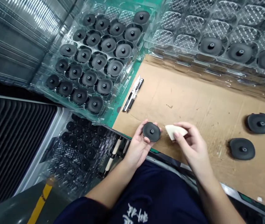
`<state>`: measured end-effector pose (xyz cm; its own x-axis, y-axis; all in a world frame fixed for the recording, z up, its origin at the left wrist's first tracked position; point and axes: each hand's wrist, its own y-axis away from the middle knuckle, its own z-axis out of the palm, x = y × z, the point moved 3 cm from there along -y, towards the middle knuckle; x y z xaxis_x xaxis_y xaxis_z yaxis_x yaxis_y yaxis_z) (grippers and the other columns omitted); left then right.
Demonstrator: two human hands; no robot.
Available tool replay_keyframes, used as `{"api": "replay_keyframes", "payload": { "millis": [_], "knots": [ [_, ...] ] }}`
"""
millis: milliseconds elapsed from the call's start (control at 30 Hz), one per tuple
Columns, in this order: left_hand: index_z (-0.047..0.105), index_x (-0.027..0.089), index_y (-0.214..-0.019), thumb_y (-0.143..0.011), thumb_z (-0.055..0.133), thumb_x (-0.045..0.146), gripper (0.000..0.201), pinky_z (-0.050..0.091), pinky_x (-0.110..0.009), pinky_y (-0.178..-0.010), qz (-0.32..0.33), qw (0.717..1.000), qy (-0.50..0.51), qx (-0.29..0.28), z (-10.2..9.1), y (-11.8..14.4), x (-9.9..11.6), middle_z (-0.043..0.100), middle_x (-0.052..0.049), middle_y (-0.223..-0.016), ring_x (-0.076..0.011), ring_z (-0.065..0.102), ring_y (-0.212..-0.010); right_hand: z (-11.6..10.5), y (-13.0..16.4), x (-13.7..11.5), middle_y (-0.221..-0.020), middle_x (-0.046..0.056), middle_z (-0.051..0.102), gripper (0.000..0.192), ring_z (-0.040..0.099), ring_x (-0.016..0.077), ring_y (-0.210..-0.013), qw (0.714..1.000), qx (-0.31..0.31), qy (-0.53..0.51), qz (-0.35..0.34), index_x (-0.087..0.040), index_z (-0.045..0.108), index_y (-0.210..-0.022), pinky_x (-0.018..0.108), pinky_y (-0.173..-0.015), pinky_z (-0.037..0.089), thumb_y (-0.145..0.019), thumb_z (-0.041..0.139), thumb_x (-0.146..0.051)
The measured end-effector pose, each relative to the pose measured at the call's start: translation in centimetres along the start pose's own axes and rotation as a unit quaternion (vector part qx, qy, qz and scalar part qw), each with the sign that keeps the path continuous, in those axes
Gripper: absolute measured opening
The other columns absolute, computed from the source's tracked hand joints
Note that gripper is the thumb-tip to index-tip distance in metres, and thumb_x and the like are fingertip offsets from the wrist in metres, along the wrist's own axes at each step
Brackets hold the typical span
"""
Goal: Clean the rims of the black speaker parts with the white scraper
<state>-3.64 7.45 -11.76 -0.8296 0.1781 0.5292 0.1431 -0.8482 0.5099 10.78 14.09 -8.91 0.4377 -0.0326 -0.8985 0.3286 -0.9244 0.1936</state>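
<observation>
My left hand (137, 149) is closed around the edge of a dark grey rounded plastic cap (154, 136) with a small stem at its middle, held just over the near edge of the cardboard. To its right, my right hand (194, 143) pinches a white wedge-shaped pad (173, 129) between thumb and fingers. A small gap separates the pad from the cap. Two more caps of the same kind, a farther one (255, 124) and a nearer one (237, 149), lie stem up on the cardboard at the right.
A clear plastic tray (120, 90) with several caps stands at the back left. Stacked clear trays (193, 62) at the back right hold three visible caps. A utility knife (130, 96) and a pen (132, 101) lie on the cardboard sheet (181, 90). More caps (82, 144) sit lower left.
</observation>
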Motion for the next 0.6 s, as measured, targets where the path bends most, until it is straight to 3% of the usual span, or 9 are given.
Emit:
{"api": "replay_keyframes", "payload": {
  "millis": [67, 133, 233, 300, 367, 500, 600],
  "knots": [
    [0.048, 0.027, -0.124, -0.075, 0.071, 0.024, 0.054, 0.042, -0.036, -0.099, 0.006, 1.000, -0.009, 0.011, 0.0, 0.0, 0.0, 0.055, -0.009, -0.128, -0.0248, 0.053, -0.118, 0.5, -0.6, -0.9, -0.098, 0.006, 0.066, 0.019, 0.063, 0.0171, -0.084, 1.000, 0.010, 0.010, -0.015, -0.021, 0.057, -0.105, 0.029, -0.073, 0.052, -0.089, 0.050, -0.028],
    [0.049, 0.027, -0.123, -0.074, 0.072, 0.024, 0.054, 0.044, -0.035, -0.097, -0.001, 1.000, -0.016, 0.023, -0.1, 0.0, -0.1, 0.055, -0.008, -0.128, -0.0246, 0.053, -0.117, 1.5, -0.7, -1.7, -0.096, 0.005, 0.067, 0.016, 0.064, 0.0169, -0.086, 0.998, -0.040, 0.042, -0.040, -0.021, 0.059, -0.101, 0.029, -0.076, 0.051, -0.089, 0.049, -0.024],
    [0.051, 0.027, -0.120, -0.069, 0.076, 0.026, 0.057, 0.043, -0.039, -0.098, -0.014, 0.999, -0.022, 0.035, -0.1, 0.0, -0.1, 0.055, -0.008, -0.128, -0.0268, 0.054, -0.116, 2.3, -0.5, -1.9, -0.090, 0.002, 0.069, 0.016, 0.064, 0.0133, -0.072, 0.991, -0.117, 0.052, -0.036, -0.022, 0.061, -0.098, 0.023, -0.064, 0.051, -0.088, 0.049, -0.024],
    [0.051, 0.027, -0.119, -0.068, 0.077, 0.025, 0.057, 0.042, -0.038, -0.100, -0.010, 0.998, -0.027, 0.047, -0.2, -0.1, -0.1, 0.055, -0.008, -0.128, -0.0262, 0.052, -0.118, 2.1, -0.4, -1.8, -0.086, 0.002, 0.069, 0.015, 0.063, 0.0132, -0.067, 0.992, -0.091, 0.079, -0.036, -0.021, 0.062, -0.095, 0.023, -0.061, 0.050, -0.088, 0.048, -0.025],
    [0.051, 0.028, -0.119, -0.068, 0.077, 0.026, 0.058, 0.043, -0.038, -0.099, -0.013, 0.998, -0.026, 0.056, -0.2, -0.1, -0.1, 0.055, -0.008, -0.128, -0.0264, 0.052, -0.118, 1.9, -0.2, -2.0, -0.090, 0.004, 0.069, 0.016, 0.065, 0.0149, -0.074, 0.992, -0.064, 0.094, -0.052, -0.020, 0.061, -0.098, 0.025, -0.067, 0.051, -0.088, 0.048, -0.023],
    [0.051, 0.028, -0.120, -0.067, 0.078, 0.027, 0.060, 0.045, -0.038, -0.097, -0.027, 0.999, -0.012, 0.034, -0.1, 0.0, -0.1, 0.056, -0.007, -0.128, -0.0270, 0.055, -0.115, 2.1, 0.1, -1.9, -0.093, 0.002, 0.069, 0.017, 0.066, 0.0135, -0.080, 0.992, -0.116, 0.036, -0.034, -0.022, 0.060, -0.101, 0.022, -0.068, 0.051, -0.088, 0.050, -0.021],
    [0.052, 0.028, -0.120, -0.069, 0.076, 0.027, 0.057, 0.044, -0.032, -0.097, -0.011, 0.999, -0.013, 0.033, -0.2, 0.0, 0.0, 0.056, -0.007, -0.128, -0.0238, 0.052, -0.119, 1.9, -0.2, -1.7, -0.088, 0.002, 0.069, 0.014, 0.064, 0.0133, -0.071, 0.994, -0.076, 0.080, -0.019, -0.021, 0.062, -0.095, 0.023, -0.063, 0.050, -0.087, 0.050, -0.022]
  ]
}}
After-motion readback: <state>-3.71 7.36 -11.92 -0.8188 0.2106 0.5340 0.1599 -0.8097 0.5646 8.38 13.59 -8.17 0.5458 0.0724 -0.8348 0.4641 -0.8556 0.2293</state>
